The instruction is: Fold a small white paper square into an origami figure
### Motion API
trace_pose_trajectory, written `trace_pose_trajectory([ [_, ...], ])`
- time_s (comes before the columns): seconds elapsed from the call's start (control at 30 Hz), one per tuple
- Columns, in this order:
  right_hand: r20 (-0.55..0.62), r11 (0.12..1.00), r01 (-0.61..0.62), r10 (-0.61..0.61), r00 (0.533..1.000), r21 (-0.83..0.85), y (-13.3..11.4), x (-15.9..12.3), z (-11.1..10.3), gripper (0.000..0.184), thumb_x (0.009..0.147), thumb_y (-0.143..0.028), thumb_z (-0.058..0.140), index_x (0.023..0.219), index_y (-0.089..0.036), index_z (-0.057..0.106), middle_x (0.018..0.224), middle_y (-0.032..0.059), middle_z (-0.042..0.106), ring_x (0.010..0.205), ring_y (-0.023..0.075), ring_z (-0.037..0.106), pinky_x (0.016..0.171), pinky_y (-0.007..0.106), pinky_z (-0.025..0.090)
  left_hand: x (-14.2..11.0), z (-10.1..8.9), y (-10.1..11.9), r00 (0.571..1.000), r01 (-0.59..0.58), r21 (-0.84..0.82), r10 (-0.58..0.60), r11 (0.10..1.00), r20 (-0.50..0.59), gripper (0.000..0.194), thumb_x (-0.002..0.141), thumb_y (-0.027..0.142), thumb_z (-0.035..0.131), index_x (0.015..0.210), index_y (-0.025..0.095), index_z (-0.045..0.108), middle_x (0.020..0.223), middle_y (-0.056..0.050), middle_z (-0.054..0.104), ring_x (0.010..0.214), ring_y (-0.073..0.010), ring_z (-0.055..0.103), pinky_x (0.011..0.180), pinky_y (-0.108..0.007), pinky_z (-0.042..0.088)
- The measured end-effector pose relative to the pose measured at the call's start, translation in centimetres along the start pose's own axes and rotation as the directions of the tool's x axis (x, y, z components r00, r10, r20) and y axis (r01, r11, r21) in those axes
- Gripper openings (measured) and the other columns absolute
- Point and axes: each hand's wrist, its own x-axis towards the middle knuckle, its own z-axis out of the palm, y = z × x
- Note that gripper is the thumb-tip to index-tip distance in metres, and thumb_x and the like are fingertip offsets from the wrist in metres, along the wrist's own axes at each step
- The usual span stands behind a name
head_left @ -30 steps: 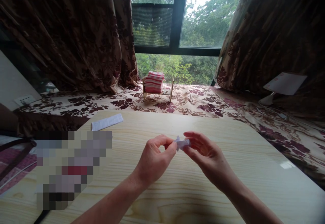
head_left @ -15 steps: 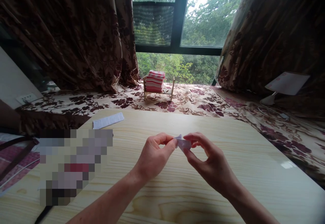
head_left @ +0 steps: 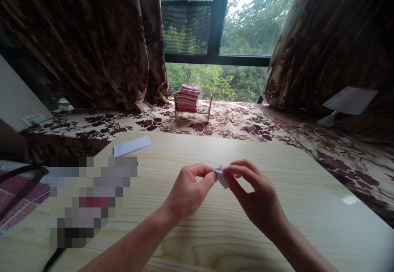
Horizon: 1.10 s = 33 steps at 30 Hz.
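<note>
A small folded piece of white paper [head_left: 222, 178] is held up over the wooden table [head_left: 191, 231], between my two hands. My left hand [head_left: 191, 187] pinches its left side between thumb and forefinger. From the right, my right hand [head_left: 257, 194] has its thumb and fingertips closed on the paper's other side. One point of the paper sticks up between the fingertips and a flap hangs below them. The fingers cover part of its folds.
On the table's far left lies a folded strip of lined paper [head_left: 132, 146]. A pixelated area hides something nearer on the left. Beyond the table, a small wooden rack [head_left: 192, 111] holds striped cloths [head_left: 188, 98] on the sill, and a lamp [head_left: 351, 100] stands at right.
My right thumb and fingers have come together on the paper, where before they were further apart. The paper has turned slightly between my hands. My left hand keeps its pinch.
</note>
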Motion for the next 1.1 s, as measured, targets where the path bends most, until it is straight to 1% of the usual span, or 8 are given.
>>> trace_pose_trajectory([
  [0.17, 0.018, 0.999, 0.048, -0.048, 0.999, -0.005, -0.1, 0.0, -0.1, 0.012, 0.085, -0.015, 0.054, 0.091, -0.021, 0.063, 0.083, 0.0042, 0.061, 0.075, 0.0156, 0.057, 0.064, 0.029, 0.049, -0.1, 0.1, 0.2, 0.999, 0.003, 0.011, -0.003, 1.0, -0.032, 0.023, 0.08, 0.024, 0.053, 0.08, 0.014, 0.074, 0.068, -0.002, 0.067, 0.07, -0.0156, 0.057, 0.066, -0.024, 0.043],
  [0.37, 0.034, 0.997, -0.046, 0.044, 0.998, 0.066, -0.5, 0.0, 0.0, 0.008, 0.083, -0.018, 0.058, 0.089, -0.021, 0.062, 0.082, 0.0028, 0.062, 0.071, 0.0147, 0.058, 0.063, 0.028, 0.05, -0.1, 0.2, 0.3, 0.997, 0.003, 0.015, -0.002, 1.0, -0.082, 0.022, 0.078, 0.021, 0.054, 0.076, 0.014, 0.074, 0.065, -0.001, 0.065, 0.068, -0.0145, 0.057, 0.065, -0.023, 0.042],
  [0.57, 0.032, 0.99, -0.075, 0.072, 0.997, 0.117, -0.4, -0.1, 0.3, 0.007, 0.084, -0.017, 0.056, 0.085, -0.021, 0.062, 0.079, 0.0024, 0.062, 0.069, 0.0143, 0.058, 0.061, 0.027, 0.049, 0.1, 0.3, -0.2, 0.998, 0.067, -0.03, -0.066, 0.997, 0.008, 0.022, 0.078, 0.025, 0.055, 0.073, 0.012, 0.073, 0.063, -0.002, 0.065, 0.062, -0.0133, 0.054, 0.059, -0.022, 0.039],
  [0.73, 0.035, 0.983, -0.102, 0.098, 0.995, 0.155, -0.2, -0.1, 0.2, 0.006, 0.083, -0.017, 0.059, 0.087, -0.021, 0.061, 0.08, 0.0025, 0.061, 0.072, 0.0143, 0.057, 0.065, 0.027, 0.048, -0.1, 0.2, -0.1, 0.999, 0.038, -0.067, -0.039, 0.997, -0.014, 0.022, 0.078, 0.026, 0.056, 0.076, 0.014, 0.075, 0.068, -0.002, 0.068, 0.069, -0.0151, 0.056, 0.064, -0.023, 0.041],
  [0.8, 0.039, 0.987, -0.073, 0.068, 0.997, 0.14, -0.2, -0.2, 0.1, 0.008, 0.084, -0.015, 0.057, 0.087, -0.02, 0.061, 0.082, 0.003, 0.06, 0.073, 0.0141, 0.057, 0.064, 0.027, 0.047, -0.2, 0.3, -0.1, 0.999, 0.024, -0.062, -0.026, 0.998, -0.034, 0.021, 0.078, 0.026, 0.057, 0.077, 0.015, 0.075, 0.07, -0.002, 0.068, 0.072, -0.0153, 0.056, 0.067, -0.023, 0.041],
  [0.9, 0.027, 0.998, 0.051, -0.052, 0.998, 0.047, -0.1, -0.1, 0.0, 0.013, 0.084, -0.01, 0.056, 0.089, -0.02, 0.062, 0.083, 0.0042, 0.06, 0.075, 0.0149, 0.055, 0.064, 0.028, 0.047, -0.2, 0.3, -0.1, 0.998, 0.033, -0.087, -0.038, 0.996, -0.049, 0.02, 0.078, 0.026, 0.058, 0.073, 0.015, 0.074, 0.069, -0.001, 0.066, 0.071, -0.0144, 0.054, 0.066, -0.023, 0.04],
  [1.0, 0.051, 0.981, 0.186, -0.183, 0.982, -0.06, 0.0, 0.0, -0.3, 0.018, 0.083, -0.008, 0.056, 0.095, -0.019, 0.062, 0.084, 0.0059, 0.06, 0.077, 0.0165, 0.054, 0.064, 0.029, 0.046, -0.1, 0.4, -0.1, 0.994, 0.092, -0.122, -0.099, 0.988, -0.053, 0.022, 0.076, 0.026, 0.059, 0.06, 0.015, 0.068, 0.057, 0.001, 0.057, 0.06, -0.011, 0.046, 0.058, -0.022, 0.035],
  [1.1, 0.122, 0.956, 0.257, -0.241, 0.963, -0.142, 0.2, 0.0, -0.8, 0.022, 0.083, -0.008, 0.054, 0.1, -0.018, 0.062, 0.087, 0.0077, 0.06, 0.076, 0.0174, 0.053, 0.062, 0.029, 0.045, 0.0, 0.5, -0.1, 0.987, 0.138, -0.161, -0.149, 0.977, -0.054, 0.026, 0.074, 0.026, 0.058, 0.051, 0.015, 0.059, 0.051, 0.003, 0.048, 0.057, -0.0099, 0.04, 0.055, -0.023, 0.032],
])
